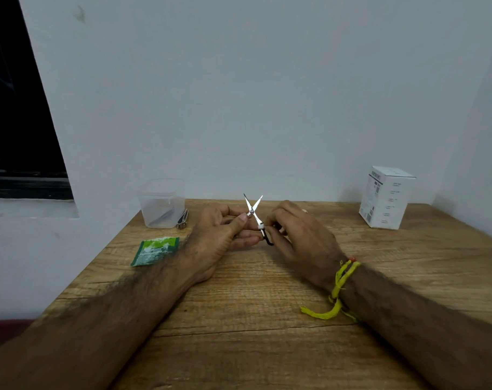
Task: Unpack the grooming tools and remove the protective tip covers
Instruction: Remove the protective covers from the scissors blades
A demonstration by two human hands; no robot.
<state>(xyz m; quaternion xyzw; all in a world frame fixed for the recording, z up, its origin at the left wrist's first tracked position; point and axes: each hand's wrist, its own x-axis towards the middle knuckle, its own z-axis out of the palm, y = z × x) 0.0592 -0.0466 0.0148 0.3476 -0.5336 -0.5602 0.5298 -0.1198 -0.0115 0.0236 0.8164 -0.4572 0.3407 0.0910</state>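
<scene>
Small silver scissors stand upright between my hands with their blades spread in an X, tips bare and pointing up. My left hand pinches them at the pivot with thumb and fingers. My right hand grips the lower black handle, where a small white piece sits on the shank. A green and white packet lies flat on the table to the left. A clear plastic tub behind it holds a dark slim tool. A metal nail clipper leans beside the tub.
A white printed box stands at the back right of the wooden table. The table meets a white wall behind and drops off at its left edge. A dark window is at upper left. A yellow thread band circles my right wrist.
</scene>
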